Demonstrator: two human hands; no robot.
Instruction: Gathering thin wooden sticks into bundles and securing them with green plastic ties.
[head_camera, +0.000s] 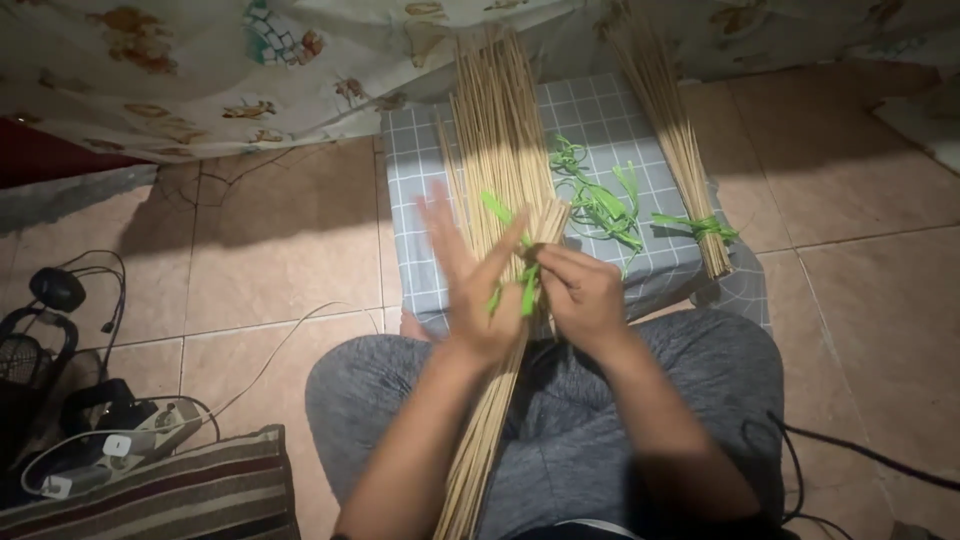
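A long bundle of thin tan sticks (487, 430) lies over my lap, its top end between my hands. A green plastic strip (528, 290) wraps around it near the top. My right hand (580, 295) is closed on the bundle and the strip. With fingers spread and blurred, my left hand (470, 275) is against the bundle's left side, a piece of green strip (497, 210) across its fingers. Whether it grips anything I cannot tell.
A grey checked cushion (420, 180) ahead carries a loose pile of sticks (497, 120), several green strips (600, 205) and a tied stick bundle (680, 150). A power strip (140, 435), cables and a small fan (30, 350) lie at left. A striped cushion (180, 490) is at lower left.
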